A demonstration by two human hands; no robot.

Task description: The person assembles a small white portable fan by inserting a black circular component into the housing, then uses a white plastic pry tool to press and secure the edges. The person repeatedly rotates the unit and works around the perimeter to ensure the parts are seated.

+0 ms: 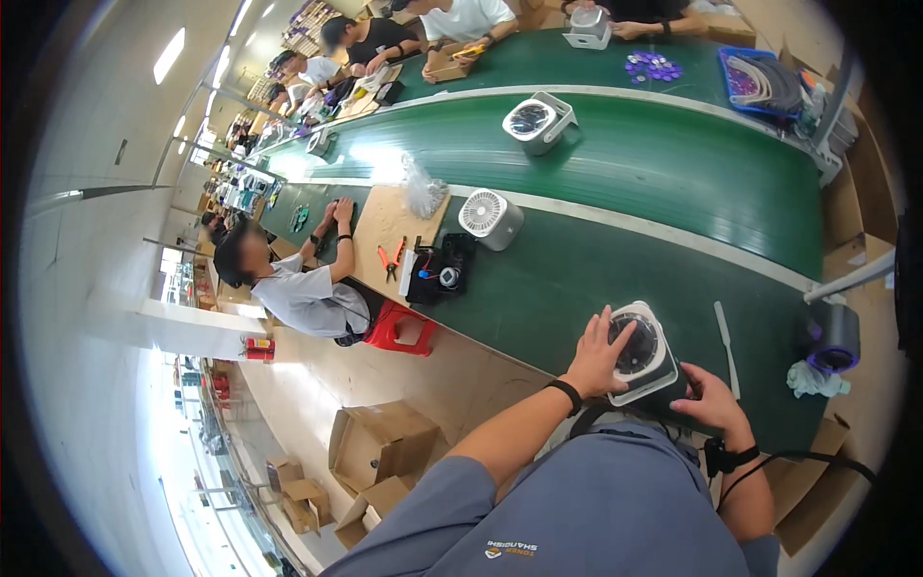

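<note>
A small fan (650, 368) with a white square rim, a dark round front and a darker body stands tilted at the table's near edge, close to my body. My left hand (598, 358) grips it from the left, fingers spread over the rim and round front. From the right, my right hand (711, 398) holds the lower side of the body, its fingertips partly hidden behind it. To the right of the fan lies a thin white strip-like tool (727, 348) on the green table (567, 288).
A dark cylindrical device (833, 337) and a crumpled plastic bag (813, 379) sit at the right end. A white grilled fan (491, 219), black tray (440, 269) and orange pliers (391, 260) are leftward. Another fan (538, 123) rides the green conveyor belt (654, 168). A co-worker (298, 288) sits left.
</note>
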